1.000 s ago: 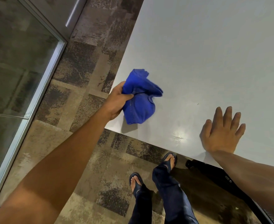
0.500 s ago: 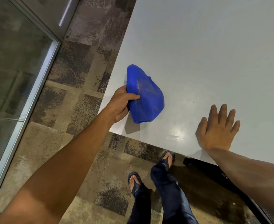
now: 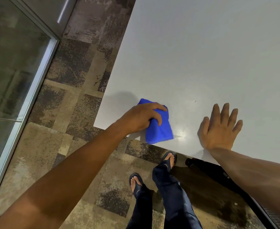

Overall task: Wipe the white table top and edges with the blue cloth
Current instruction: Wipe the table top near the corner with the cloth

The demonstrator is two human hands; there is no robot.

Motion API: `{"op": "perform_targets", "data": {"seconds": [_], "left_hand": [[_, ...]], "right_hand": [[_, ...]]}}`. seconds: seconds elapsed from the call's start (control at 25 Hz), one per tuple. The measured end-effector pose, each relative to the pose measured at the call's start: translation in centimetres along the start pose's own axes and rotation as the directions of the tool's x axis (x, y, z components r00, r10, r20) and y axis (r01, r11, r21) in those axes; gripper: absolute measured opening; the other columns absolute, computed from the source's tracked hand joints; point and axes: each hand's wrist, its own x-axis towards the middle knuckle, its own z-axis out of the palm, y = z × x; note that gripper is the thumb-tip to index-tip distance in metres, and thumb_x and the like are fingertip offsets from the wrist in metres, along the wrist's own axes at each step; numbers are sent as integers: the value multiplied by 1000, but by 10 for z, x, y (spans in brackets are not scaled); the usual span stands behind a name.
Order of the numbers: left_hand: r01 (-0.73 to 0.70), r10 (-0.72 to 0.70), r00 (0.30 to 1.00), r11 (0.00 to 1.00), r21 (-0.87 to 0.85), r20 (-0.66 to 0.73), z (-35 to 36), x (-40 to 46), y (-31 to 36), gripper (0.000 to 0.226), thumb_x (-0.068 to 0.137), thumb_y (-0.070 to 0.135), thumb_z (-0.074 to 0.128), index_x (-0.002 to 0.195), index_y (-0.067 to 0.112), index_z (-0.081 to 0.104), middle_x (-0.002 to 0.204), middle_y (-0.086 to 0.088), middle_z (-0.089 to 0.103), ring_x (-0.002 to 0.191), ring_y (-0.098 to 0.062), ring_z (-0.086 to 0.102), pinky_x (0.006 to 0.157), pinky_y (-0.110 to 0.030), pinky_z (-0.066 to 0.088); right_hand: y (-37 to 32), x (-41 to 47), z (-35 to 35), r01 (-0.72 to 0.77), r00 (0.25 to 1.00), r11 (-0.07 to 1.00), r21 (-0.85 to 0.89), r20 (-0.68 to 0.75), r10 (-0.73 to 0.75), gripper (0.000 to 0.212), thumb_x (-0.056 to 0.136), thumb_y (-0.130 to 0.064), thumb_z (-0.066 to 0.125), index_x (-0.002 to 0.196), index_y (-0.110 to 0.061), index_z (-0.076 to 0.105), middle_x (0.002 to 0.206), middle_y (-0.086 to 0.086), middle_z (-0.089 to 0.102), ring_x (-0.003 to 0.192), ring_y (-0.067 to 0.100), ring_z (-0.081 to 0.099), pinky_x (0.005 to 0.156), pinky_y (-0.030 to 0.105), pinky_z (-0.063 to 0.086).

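Head view, looking down at the near-left corner of the desk. Nearest the viewer, two feet in dark flip-flops point(image 3: 168, 160) and dark blue trouser legs point(image 3: 172, 194) stand on patchy brown and grey carpet tiles point(image 3: 76, 116), beside a black object point(image 3: 202, 164) that passes under the desk's near edge and cannot be identified. Above these, the white desk point(image 3: 210, 55) runs up and to the right. The blue cloth point(image 3: 159, 131) lies on the desk at its near edge, close to the left corner; its long axis runs from an upper-left tip down to a lower-right end, which reaches or slightly overhangs that edge. The left hand point(image 3: 140, 119) lies over the cloth's upper-left portion, its grip closed on the fabric: fingers curl down over the top and the thumb presses the folded material from the near side. Most of the visible cloth extends below and to the right of this grip, and a small tip shows beyond the knuckles. The right hand point(image 3: 218, 129) rests flat on the desk to the right of the cloth, clear of it, fingers straight and spread, holding nothing. A bright reflection point(image 3: 180, 132) lies between cloth and right hand. At far left stands a glass panel in a metal frame point(image 3: 35, 83).
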Motion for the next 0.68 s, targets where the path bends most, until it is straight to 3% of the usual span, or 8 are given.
{"op": "perform_targets", "data": {"seconds": [0.08, 0.12, 0.2, 0.28, 0.36, 0.44, 0.56, 0.68], "left_hand": [[-81, 33, 987, 948, 309, 156, 12, -5, -4, 38, 85, -2, 57, 105, 25, 76, 159, 3, 36, 147, -27, 29, 117, -44, 28], [-129, 57, 979, 914, 385, 194, 19, -7, -3, 33, 86, 7, 57, 108, 25, 75, 161, 0, 31, 149, -31, 24, 120, -49, 22], [-125, 72, 985, 923, 364, 156, 32, -11, 3, 33, 84, 26, 52, 109, 23, 74, 162, -6, 29, 149, -36, 21, 119, -56, 16], [-35, 29, 999, 956, 290, 25, 50, -11, 11, 33, 89, 37, 53, 105, 14, 71, 160, -13, 31, 148, -41, 21, 119, -56, 18], [57, -46, 998, 917, 394, -38, 74, -11, 21, 37, 97, 30, 55, 126, 7, 55, 161, -22, 23, 150, -44, 11, 122, -54, 15], [100, -61, 991, 922, 375, -115, 95, -19, 29, 51, 93, 6, 56, 142, 9, 43, 161, -27, 17, 150, -46, 9, 123, -55, 13], [6, 82, 976, 915, 402, -202, 102, -40, 20, 56, 85, -7, 62, 138, 9, 53, 156, -28, 32, 144, -49, 28, 118, -58, 25], [4, 101, 978, 864, 503, -180, 90, -66, -4, 62, 89, -10, 56, 146, 9, 44, 160, -24, 25, 147, -45, 23, 119, -56, 22]], "right_hand": [[0, -1, 0, -5, 1000, 1000, 2, 2, 5, 61, 105, -43, 36, 162, -22, 26, 173, 11, 18, 160, 40, 10, 124, 65, 10], [0, -1, 0, -6, 1000, 1000, 5, 3, 6, 61, 105, -43, 36, 162, -22, 26, 173, 11, 18, 160, 40, 10, 124, 65, 10], [0, 0, -1, -2, 1000, 1000, 13, 8, 2, 62, 105, -44, 34, 162, -22, 26, 173, 11, 18, 160, 40, 9, 124, 65, 10], [-1, 0, -1, 1, 1000, 1000, 20, 10, -1, 62, 104, -45, 31, 162, -22, 26, 173, 11, 18, 160, 40, 9, 124, 66, 11], [-1, -1, -1, 3, 1000, 1000, 22, 4, -3, 62, 103, -44, 31, 161, -22, 26, 172, 11, 18, 159, 40, 9, 123, 66, 11], [0, -1, -1, 5, 1000, 1000, 24, 0, -5, 61, 103, -43, 31, 160, -21, 27, 172, 11, 19, 159, 40, 9, 123, 67, 12], [0, -1, -2, 5, 1000, 1000, 31, -1, -5, 62, 103, -44, 30, 160, -22, 26, 172, 11, 18, 159, 39, 8, 123, 67, 11], [0, -1, -1, 8, 1000, 999, 43, -15, -7, 62, 102, -44, 30, 160, -22, 26, 171, 11, 19, 159, 39, 9, 123, 67, 12]]}}
